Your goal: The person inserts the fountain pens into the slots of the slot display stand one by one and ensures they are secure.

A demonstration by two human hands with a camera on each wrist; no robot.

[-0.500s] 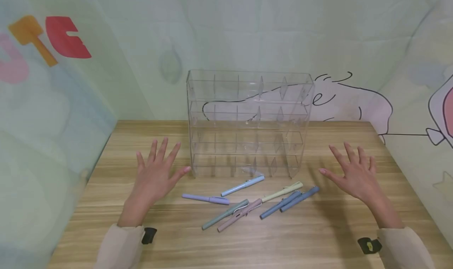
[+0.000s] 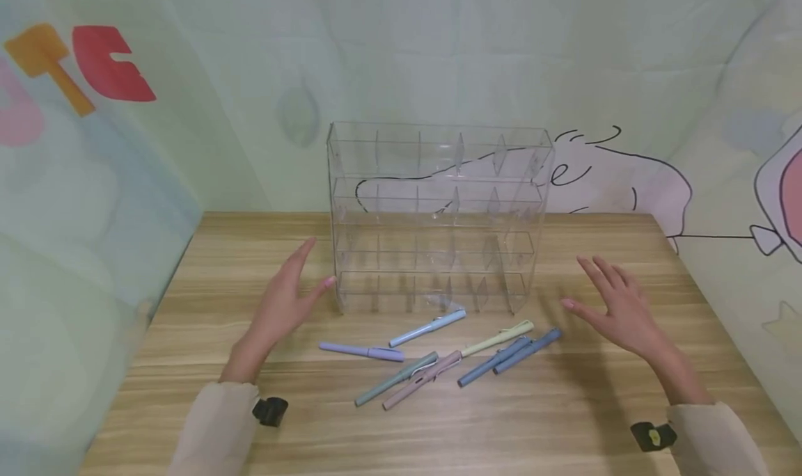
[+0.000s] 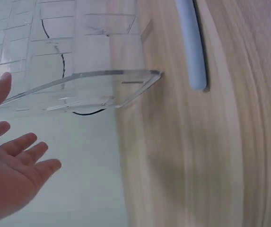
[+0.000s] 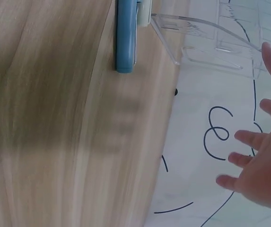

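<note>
A clear acrylic rack with tiers of small compartments stands upright toward the back of the table. My left hand is beside its left side, palm turned inward, thumb and fingers spread and holding nothing. On the other side my right hand hovers with spread fingers, farther from the rack. Several capped pens lie in front of the rack: a lavender pen, a light blue pen, a green pen, a mauve pen, a pale yellow-green pen and two dark blue pens, one rightmost.
The wood-grain table runs back to a printed cloth backdrop close behind the rack. More cloth hangs along the left and right table edges. Dark straps with small devices sit at both wrists.
My left hand has turned from palm-down to palm-inward beside the rack. My right hand has tilted slightly inward, its fingers closer together. The pens and rack keep their places.
</note>
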